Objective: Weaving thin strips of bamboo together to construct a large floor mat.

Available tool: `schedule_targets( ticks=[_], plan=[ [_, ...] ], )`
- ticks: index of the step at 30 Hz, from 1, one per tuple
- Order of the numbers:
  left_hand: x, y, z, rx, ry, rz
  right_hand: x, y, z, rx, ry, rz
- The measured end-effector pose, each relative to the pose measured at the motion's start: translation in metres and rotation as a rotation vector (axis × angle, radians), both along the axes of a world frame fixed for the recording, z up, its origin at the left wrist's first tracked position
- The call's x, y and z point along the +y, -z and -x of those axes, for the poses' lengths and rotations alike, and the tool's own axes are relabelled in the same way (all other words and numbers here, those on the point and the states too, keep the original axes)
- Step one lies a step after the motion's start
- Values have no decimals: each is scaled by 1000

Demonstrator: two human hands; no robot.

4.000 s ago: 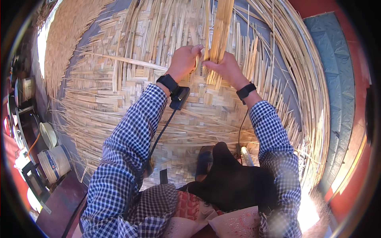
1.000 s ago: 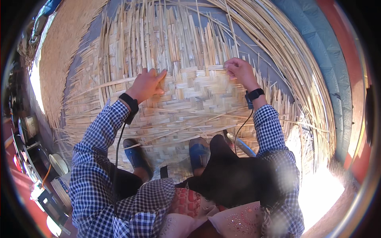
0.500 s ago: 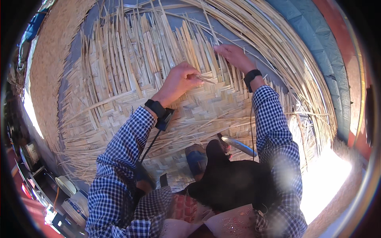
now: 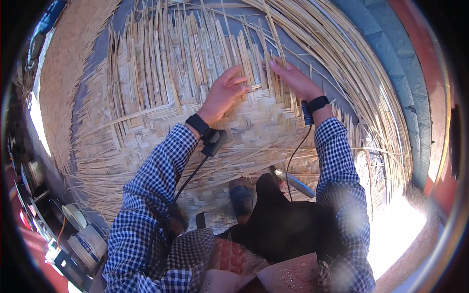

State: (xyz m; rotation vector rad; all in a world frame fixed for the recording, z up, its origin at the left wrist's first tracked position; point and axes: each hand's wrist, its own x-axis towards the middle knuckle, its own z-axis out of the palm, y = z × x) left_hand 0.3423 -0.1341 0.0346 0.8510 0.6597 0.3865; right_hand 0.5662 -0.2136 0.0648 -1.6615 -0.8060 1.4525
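A half-woven mat [image 4: 254, 117] of flat, straw-coloured reed strips spreads in front of me. Its weave is tight near me, while loose upright strips [image 4: 161, 63] fan out on the far side. My left hand [image 4: 223, 95] hovers at the line where weave meets loose strips, its bent fingers apart and no strip visible in them. To its right, my right hand [image 4: 297, 82] has thumb and fingers closed about a long reed strip [image 4: 273, 31] that points away from me. Its fingertips are partly hidden among the strips.
A thick bundle of long reeds [image 4: 361, 63] curves along the right, beside a blue-green sheet [image 4: 410, 93]. My shoe [image 4: 242, 198] rests on the mat near a curved metal blade [image 4: 295, 183]. A white tub [image 4: 88, 246] stands at lower left. Cables hang from both wrists.
The thin strip piece pinched in my left hand is gone from it, and those fingers have spread. My right hand has shifted slightly right and nearer, and the long strip by it leans further right.
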Motion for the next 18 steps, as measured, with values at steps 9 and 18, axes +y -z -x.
schedule_targets(
  ticks=[9,18],
  plan=[
    [37,-101,120,290,280,-549,1,-34,3,-444,-234,86],
    [-28,-291,158,-266,703,-718,13,-31,-1,-638,-406,238]
  ],
)
